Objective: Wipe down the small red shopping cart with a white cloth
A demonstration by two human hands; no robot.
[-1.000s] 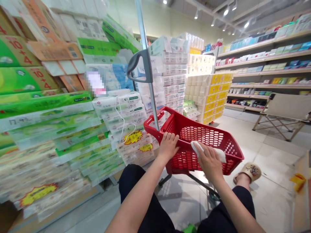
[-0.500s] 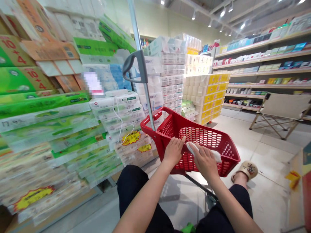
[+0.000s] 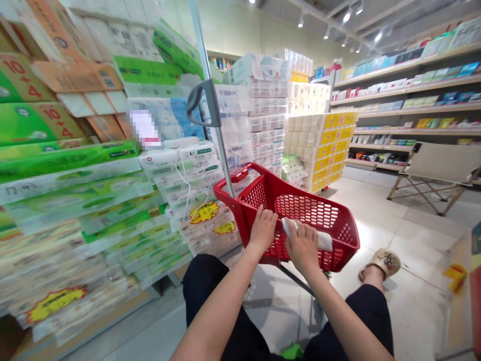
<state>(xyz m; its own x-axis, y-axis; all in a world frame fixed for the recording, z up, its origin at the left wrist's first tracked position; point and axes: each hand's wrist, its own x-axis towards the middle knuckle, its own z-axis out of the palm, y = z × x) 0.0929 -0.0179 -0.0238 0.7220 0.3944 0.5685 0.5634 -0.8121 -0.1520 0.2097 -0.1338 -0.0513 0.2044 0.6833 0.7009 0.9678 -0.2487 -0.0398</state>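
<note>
Packs [image 3: 54, 122] read "10+4", left hand [image 3: 264, 229] curled over red basket rim [image 3: 245, 206], right hand [image 3: 303, 245] half-closed on white cloth [image 3: 325, 241].

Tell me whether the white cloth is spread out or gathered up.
Gathered up: the white cloth shows as a narrow strip under the right hand, against the red basket. Whether neatly folded, cannot tell.

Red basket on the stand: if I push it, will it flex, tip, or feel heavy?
The red basket would probably flex only slightly, as its perforated walls hold a firm, even shape. It may be light for its size, given all those holes. A push high on the rim could make it tip, since it sits raised above the floor on a slim bar.
</note>
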